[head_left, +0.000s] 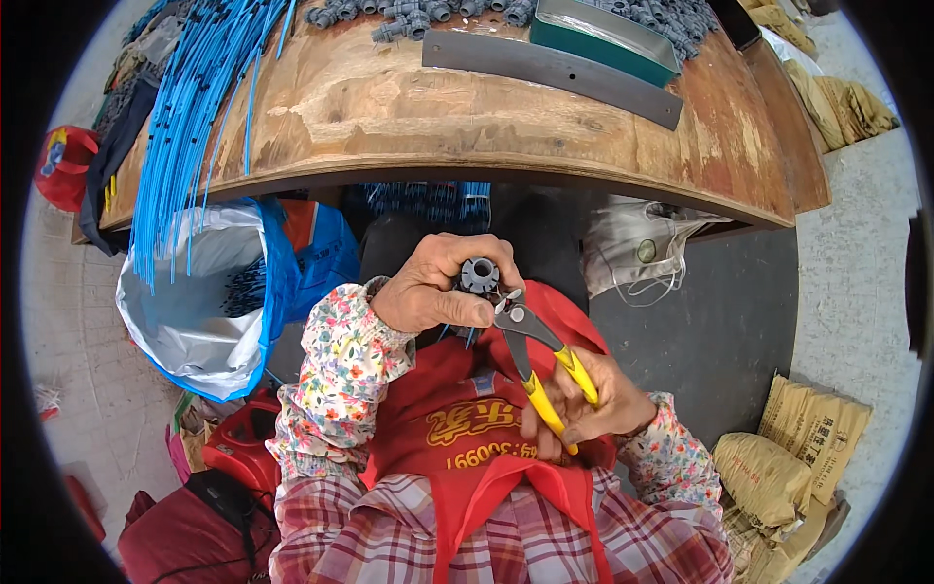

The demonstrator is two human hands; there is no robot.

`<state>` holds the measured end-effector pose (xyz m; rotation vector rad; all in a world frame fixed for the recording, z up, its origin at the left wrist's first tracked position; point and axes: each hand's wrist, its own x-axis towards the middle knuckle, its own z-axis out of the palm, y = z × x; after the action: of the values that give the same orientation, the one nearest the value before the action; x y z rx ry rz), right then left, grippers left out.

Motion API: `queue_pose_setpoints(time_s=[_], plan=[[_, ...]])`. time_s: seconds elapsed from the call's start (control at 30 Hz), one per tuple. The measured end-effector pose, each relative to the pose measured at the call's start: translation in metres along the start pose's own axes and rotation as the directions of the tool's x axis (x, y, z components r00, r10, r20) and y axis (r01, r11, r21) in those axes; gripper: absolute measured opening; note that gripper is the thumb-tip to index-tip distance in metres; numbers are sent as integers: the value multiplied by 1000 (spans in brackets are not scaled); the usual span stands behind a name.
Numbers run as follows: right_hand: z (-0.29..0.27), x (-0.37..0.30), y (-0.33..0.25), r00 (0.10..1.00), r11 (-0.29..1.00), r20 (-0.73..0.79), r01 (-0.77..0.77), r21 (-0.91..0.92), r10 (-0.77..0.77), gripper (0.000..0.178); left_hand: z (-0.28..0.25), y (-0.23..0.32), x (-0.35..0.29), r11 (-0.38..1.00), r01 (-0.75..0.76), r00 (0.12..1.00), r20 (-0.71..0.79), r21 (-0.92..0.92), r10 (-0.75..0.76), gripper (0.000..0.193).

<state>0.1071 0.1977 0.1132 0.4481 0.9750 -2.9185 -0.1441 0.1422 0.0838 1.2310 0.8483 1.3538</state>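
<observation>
Grey fitting (479,274) sits clamped in left hand (438,287); right hand (584,404) grips yellow-handled pliers (540,355).

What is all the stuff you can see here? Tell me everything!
fitting: one, grey, round, held in the left hand
pliers: one pair, yellow handles, tip at the fitting
blue strips: a big bundle, on the left of the workbench
workbench: one, brown wood, across the top
grey fittings: a pile, far edge of the workbench
green box: one, on the workbench
metal bar: one, grey, on the workbench
plastic bag: one, blue and clear, left of the knees
sacks: several, tan, lower right
apron: one, red, on the lap
left hand: grip on the fitting
right hand: grip on the pliers
</observation>
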Motion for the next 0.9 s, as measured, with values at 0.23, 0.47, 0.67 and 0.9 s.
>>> queue_pose_setpoints(time_s=[0.23, 0.47, 0.67, 0.9], plan=[[-2, -17, -22, 954, 905, -298, -90, -416, -42, 46, -4, -6, -1, 999, -47, 999, -5, -12, 47, 49], [-1, -3, -6, 763, -339, 54, -222, -914, -645, 62, 2, -2, 3, 978, -64, 994, -72, 199, 80, 37], [4, -6, -19, 911, 163, -126, -66, -984, -393, 48, -2, 0, 1, 992, -18, 999, -24, 128, 21, 37], [-3, -10, -16, 958, 680, -158, 47, -732, -238, 40, -3, -2, 4, 997, -63, 998, 22, 43, 62, 38]])
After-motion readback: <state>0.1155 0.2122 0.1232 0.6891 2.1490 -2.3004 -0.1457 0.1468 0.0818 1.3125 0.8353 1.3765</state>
